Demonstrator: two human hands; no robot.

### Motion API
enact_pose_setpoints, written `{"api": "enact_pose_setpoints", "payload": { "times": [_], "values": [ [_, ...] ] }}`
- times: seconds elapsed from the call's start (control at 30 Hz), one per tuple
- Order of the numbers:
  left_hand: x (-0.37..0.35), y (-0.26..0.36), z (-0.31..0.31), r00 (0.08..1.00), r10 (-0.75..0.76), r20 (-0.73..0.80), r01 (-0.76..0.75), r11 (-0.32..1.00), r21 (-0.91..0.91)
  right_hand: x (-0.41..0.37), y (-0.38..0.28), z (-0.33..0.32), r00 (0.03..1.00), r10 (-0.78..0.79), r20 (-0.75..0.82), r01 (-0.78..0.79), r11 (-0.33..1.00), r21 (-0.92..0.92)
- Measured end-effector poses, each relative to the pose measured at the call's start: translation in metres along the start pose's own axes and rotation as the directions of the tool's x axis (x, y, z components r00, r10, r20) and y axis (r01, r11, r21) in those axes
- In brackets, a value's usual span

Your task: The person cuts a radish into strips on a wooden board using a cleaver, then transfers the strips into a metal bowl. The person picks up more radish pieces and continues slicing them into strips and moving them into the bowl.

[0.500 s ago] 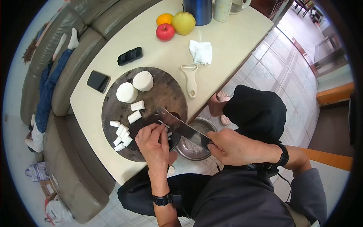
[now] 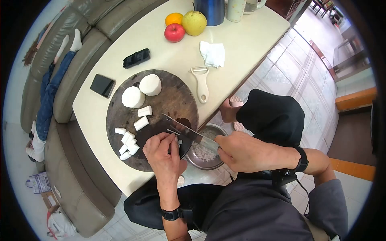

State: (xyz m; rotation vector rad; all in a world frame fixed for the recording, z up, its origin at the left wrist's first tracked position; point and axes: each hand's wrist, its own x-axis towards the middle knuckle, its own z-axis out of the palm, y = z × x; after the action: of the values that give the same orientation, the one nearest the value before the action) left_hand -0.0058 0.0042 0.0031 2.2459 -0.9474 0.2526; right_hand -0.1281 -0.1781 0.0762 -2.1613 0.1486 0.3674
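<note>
My right hand (image 2: pixel 251 152) is closed around the handle of a cleaver (image 2: pixel 185 131). The blade slants up and left over the edge of a round dark cutting board (image 2: pixel 177 90). Bent fingers of my left hand (image 2: pixel 163 152) press a small white radish piece (image 2: pixel 173 131) against the board, right by the blade. Part of that piece is hidden under the fingertips. Thin white bits lie near the blade. Two thick peeled radish rounds (image 2: pixel 150 84) stand at the back of the board, with several cut radish blocks (image 2: pixel 141 123) in front and to the left.
Below the board's right edge stands a metal bowl (image 2: pixel 205 162) with white shreds. On the table are a peeler (image 2: pixel 202 85), white cloth (image 2: pixel 212 54), phone (image 2: pixel 102 85), black case (image 2: pixel 136 58), red apple (image 2: pixel 174 33), pear (image 2: pixel 194 23) and blue flask (image 2: pixel 212 12). A person's legs (image 2: pixel 60 78) rest on the sofa.
My right hand has moved slightly left and up, and the cleaver has turned so its blade looks narrower. My left hand stays at the radish piece. The whole view has shifted a little.
</note>
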Motion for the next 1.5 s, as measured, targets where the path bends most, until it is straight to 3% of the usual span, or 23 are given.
{"api": "enact_pose_setpoints", "payload": {
  "times": [0.17, 0.4, 0.6, 0.87, 1.5],
  "values": [
    [0.0, 0.0, -0.001, 0.999, -0.007, 0.033, 0.007, 1.0, 0.017, 0.004, -0.001, -0.003, 0.999, -0.044, -0.027, 0.04, 0.988, -0.148],
    [0.0, 0.002, 0.0, 1.0, -0.001, 0.031, -0.001, 0.999, 0.047, -0.006, 0.004, -0.007, 1.0, -0.028, -0.003, 0.027, 0.982, -0.189],
    [0.0, 0.002, 0.0, 0.999, 0.005, 0.051, -0.009, 0.997, 0.076, -0.013, 0.003, -0.004, 0.991, -0.109, -0.084, 0.097, 0.987, -0.13],
    [0.0, 0.004, 0.0, 0.999, 0.016, 0.04, -0.02, 0.996, 0.088, -0.02, -0.003, 0.002, 0.999, 0.029, -0.02, -0.026, 0.991, 0.133],
    [-0.004, 0.006, 0.004, 0.999, 0.012, 0.039, -0.015, 0.997, 0.078, -0.017, -0.003, 0.005, 0.998, 0.024, -0.056, -0.019, 0.995, 0.094]
  ]
}}
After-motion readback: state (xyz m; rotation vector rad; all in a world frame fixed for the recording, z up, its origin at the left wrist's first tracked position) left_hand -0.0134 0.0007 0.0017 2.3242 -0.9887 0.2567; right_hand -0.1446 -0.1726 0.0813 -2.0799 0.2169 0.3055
